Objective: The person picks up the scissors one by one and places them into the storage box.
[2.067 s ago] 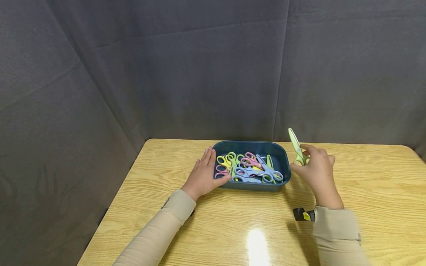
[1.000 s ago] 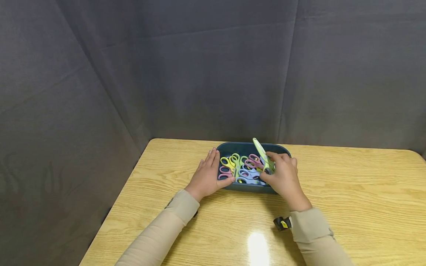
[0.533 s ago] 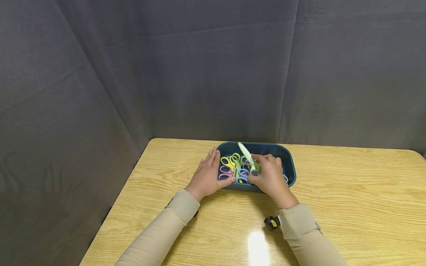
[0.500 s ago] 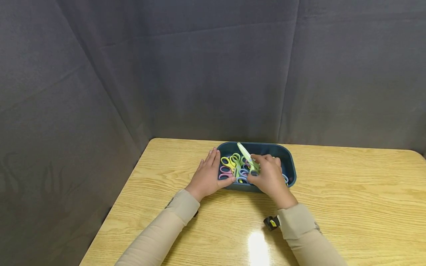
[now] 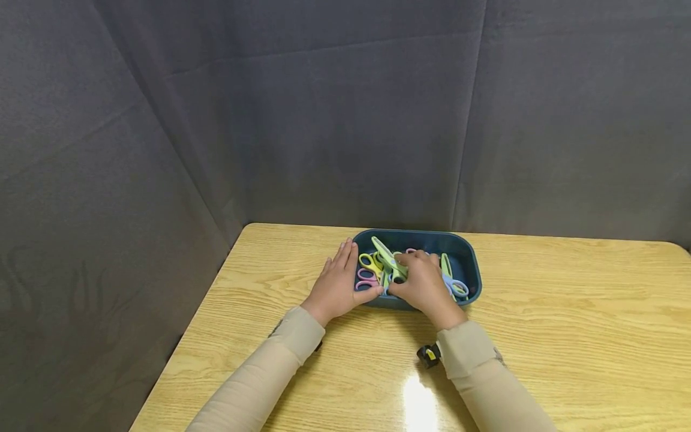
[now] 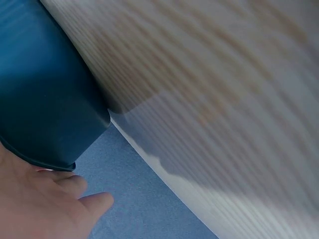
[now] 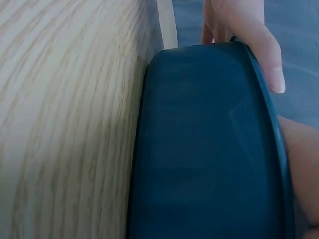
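Observation:
In the head view, a dark teal plastic bin (image 5: 462,255) on the wooden table holds several children's scissors in yellow, pink, blue and green. My right hand (image 5: 423,283) pinches green scissors (image 5: 382,249) by the handle end, low over the bin's left half. Their blades tilt up and to the left. My left hand (image 5: 333,287) rests along the bin's left end with straight fingers, its thumb reaching over the front rim. Beside that thumb lie yellow scissors (image 5: 367,260) and pink ones (image 5: 367,285). Blue scissors (image 5: 459,288) show right of my right hand, which hides the middle of the pile.
A grey cloth (image 5: 345,120) hangs behind the table and along its left side. The wooden table (image 5: 583,312) extends to the right of the bin. A small black wrist camera (image 5: 429,356) sticks out from the right sleeve over the table.
My right hand has carried the green scissors from beside the bin's right end leftward over it, and lower in the last half second. My left hand keeps its place on the bin.

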A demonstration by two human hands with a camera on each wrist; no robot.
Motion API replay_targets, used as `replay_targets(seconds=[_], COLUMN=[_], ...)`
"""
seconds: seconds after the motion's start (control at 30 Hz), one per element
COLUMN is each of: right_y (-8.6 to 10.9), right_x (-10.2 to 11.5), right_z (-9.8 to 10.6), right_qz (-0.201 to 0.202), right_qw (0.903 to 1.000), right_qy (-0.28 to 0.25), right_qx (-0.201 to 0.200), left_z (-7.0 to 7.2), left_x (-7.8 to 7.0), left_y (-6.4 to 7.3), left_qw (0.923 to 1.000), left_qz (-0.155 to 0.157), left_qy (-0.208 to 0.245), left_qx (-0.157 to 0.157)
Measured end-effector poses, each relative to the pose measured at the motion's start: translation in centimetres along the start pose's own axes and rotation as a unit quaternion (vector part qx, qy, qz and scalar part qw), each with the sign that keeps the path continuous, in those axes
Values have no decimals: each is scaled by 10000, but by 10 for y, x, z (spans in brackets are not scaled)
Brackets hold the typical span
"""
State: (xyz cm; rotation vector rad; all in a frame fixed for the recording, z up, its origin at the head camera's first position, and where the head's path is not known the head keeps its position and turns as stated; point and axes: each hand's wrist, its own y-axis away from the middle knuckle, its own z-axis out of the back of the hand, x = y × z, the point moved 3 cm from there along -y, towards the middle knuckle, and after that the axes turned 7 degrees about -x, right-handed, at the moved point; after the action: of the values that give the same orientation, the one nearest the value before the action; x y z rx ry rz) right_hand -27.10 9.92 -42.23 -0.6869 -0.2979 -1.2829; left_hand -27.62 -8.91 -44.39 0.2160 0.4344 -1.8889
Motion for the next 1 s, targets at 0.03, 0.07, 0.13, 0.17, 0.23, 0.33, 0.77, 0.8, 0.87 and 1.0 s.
replay_targets(seconds=[0.03,0.07,0.13,0.17,0.23,0.33,0.77,0.8,0.87,1.0], right_y=[-1,-2,-3,-4,-5,-8,-13,-13,-13,-12], right_x=[0,0,0,-1,-1,-1,-2,-1,0,2], right_z=[-1,-1,-3,-4,-5,-7,-13,-13,-14,-15], right_qz=[-2,26,89,120,193,205,287,315,375,474], right_qw=[10000,10000,9999,9999,9997,9995,9982,9982,9982,9981], right_qy=[5,11,-8,-23,-55,-124,-152,-143,-125,-67], right_qx=[26,41,66,77,100,210,496,491,459,395], left_z=[0,-1,-1,-1,0,1,3,4,4,4], left_x=[0,1,1,2,2,2,4,4,5,6], left_y=[0,-1,-1,-1,-1,-1,0,1,1,1], left_qw=[10000,10000,10000,10000,10000,10000,10000,10000,9999,9999], left_qz=[8,10,17,25,26,20,47,45,56,67], left_qy=[-10,-23,-27,-31,-41,-42,25,16,21,-14], left_qx=[10,12,15,26,39,36,81,77,83,84])
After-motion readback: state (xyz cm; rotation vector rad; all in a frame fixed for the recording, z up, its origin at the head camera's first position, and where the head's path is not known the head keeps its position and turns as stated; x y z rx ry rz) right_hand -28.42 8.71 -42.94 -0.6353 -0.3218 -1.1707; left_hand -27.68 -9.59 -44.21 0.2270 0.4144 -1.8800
